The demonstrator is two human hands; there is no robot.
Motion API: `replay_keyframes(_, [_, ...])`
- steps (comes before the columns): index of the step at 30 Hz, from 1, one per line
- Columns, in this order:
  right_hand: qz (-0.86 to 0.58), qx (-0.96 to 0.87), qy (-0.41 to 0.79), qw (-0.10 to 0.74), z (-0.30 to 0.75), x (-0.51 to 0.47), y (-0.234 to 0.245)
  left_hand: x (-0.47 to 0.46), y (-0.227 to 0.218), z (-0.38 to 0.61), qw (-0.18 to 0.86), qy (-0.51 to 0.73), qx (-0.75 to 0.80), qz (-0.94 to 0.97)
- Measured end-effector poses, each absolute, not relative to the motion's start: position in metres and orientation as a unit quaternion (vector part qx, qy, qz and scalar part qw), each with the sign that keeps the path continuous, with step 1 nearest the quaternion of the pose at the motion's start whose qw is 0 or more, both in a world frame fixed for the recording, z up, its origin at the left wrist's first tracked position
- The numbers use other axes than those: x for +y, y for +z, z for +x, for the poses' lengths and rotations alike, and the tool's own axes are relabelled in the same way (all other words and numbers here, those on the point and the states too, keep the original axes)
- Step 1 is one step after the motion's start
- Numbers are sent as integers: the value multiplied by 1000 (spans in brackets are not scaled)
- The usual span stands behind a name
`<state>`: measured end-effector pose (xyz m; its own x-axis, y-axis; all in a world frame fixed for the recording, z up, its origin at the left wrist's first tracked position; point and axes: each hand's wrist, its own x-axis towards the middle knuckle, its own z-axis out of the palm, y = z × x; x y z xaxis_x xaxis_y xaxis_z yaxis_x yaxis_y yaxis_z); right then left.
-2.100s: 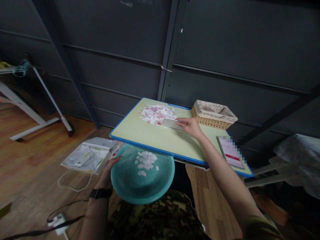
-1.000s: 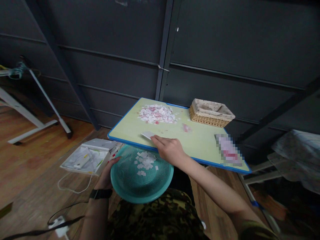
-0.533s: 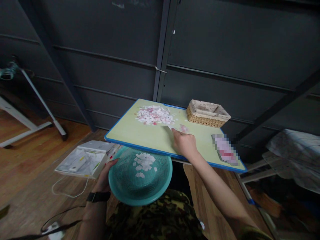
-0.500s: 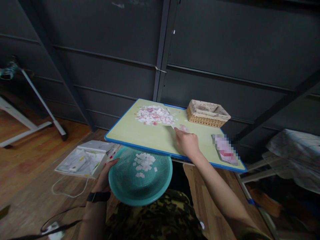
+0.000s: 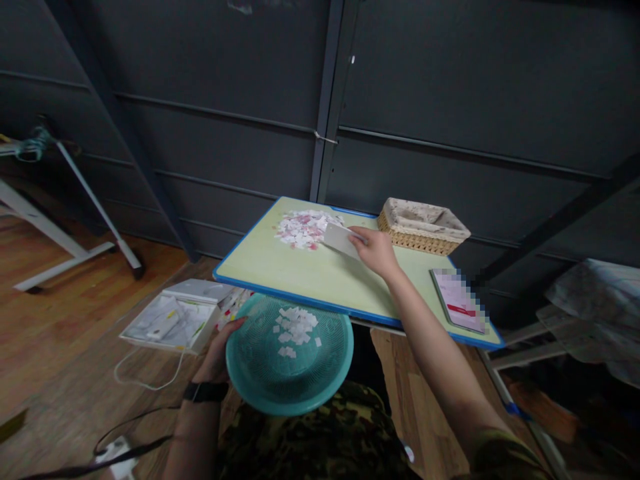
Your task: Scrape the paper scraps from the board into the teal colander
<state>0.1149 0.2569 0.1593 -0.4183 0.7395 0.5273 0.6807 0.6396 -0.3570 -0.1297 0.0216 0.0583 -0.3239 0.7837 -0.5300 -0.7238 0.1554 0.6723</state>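
Observation:
My left hand (image 5: 223, 347) grips the rim of a round green plastic colander (image 5: 290, 390), tilted below the table's front edge. Inside it lies a small heap of white paper-like pieces (image 5: 296, 325). On the yellow tabletop (image 5: 280, 273) with its blue border, a larger pile of white and pink pieces (image 5: 303, 230) is spread at the back left. My right hand (image 5: 375, 248) is closed on a flat white scraper card (image 5: 343, 239), whose left end is at the pile's right side. My right fingers hide part of the card.
A wicker basket with a cloth lining (image 5: 423, 227) stands at the table's back right. A phone (image 5: 460, 303) lies near the right edge. On the floor to the left is an open white box (image 5: 170, 323) with a cord. Dark metal panels (image 5: 240, 80) rise behind the table.
My right hand has moved up toward the back of the table, and the card, lower before, now reaches the pile's right side. The left hand still holds the colander.

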Motion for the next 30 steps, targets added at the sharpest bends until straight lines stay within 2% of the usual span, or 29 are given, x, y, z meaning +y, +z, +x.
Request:
replay_keyframes(4, [-442, -852, 8, 281, 99, 274, 167, 20, 57, -129, 588, 627, 508, 51])
replay_keyframes(8, [-447, -854, -10, 266, 99, 276, 165, 20, 57, -128, 593, 629, 501, 34])
replay_keyframes(17, [-449, -841, 32, 301, 109, 274, 159, 23, 61, -121, 588, 617, 522, 28])
replay_keyframes(23, [-433, -824, 86, 354, 116, 278, 159, 25, 59, -122, 587, 617, 522, 51])
replay_keyframes(30, [-424, -836, 79, 340, 108, 276, 153, 26, 60, -121, 589, 609, 530, 43])
